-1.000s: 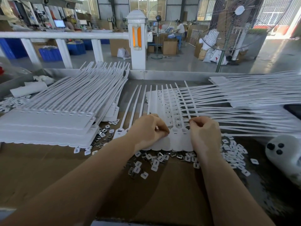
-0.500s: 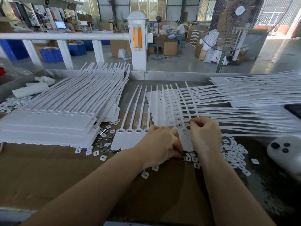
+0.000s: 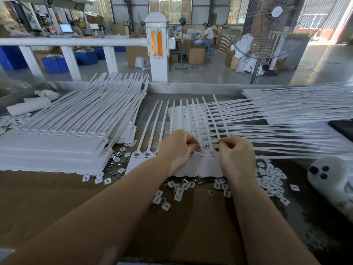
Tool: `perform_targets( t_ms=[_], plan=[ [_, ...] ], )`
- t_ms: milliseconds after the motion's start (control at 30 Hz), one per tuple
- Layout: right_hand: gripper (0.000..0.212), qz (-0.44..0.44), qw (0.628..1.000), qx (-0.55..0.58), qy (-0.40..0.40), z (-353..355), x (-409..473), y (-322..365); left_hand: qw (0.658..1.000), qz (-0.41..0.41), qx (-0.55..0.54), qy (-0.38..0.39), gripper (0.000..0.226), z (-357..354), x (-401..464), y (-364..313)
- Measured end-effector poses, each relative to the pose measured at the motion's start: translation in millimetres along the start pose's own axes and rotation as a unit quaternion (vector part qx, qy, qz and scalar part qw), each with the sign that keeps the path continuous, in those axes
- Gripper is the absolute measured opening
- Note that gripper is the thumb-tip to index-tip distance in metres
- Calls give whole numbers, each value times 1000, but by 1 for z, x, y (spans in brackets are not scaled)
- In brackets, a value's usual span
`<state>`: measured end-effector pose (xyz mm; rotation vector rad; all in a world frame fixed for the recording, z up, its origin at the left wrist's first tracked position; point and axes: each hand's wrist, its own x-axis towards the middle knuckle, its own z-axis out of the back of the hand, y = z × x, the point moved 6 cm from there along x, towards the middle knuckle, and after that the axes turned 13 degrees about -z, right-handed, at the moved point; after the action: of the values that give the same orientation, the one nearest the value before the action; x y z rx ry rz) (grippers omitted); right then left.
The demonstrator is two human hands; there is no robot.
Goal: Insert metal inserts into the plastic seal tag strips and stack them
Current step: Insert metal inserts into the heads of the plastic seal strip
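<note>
I see the strip of seal tags [image 3: 200,165] lying flat just in front of both hands, its tails running away from me. My left hand [image 3: 176,148] pinches a small metal insert [image 3: 198,149] right over a tag slot; my right hand [image 3: 236,155] pinches the next tag's neck. The tags are white, joined side by side.
</note>
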<state>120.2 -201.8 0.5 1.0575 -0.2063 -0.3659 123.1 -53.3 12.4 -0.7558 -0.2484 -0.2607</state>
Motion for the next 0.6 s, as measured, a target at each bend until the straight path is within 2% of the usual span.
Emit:
perform_targets(
  t_ms=[400,600],
  plan=[
    [10,4,1000,-14,11,1,-1,3,998,-10,35,54,13,-3,11,-1],
    [12,5,1000,-7,8,1,-2,4,999,-5,13,39,15,-2,8,0]
  ],
)
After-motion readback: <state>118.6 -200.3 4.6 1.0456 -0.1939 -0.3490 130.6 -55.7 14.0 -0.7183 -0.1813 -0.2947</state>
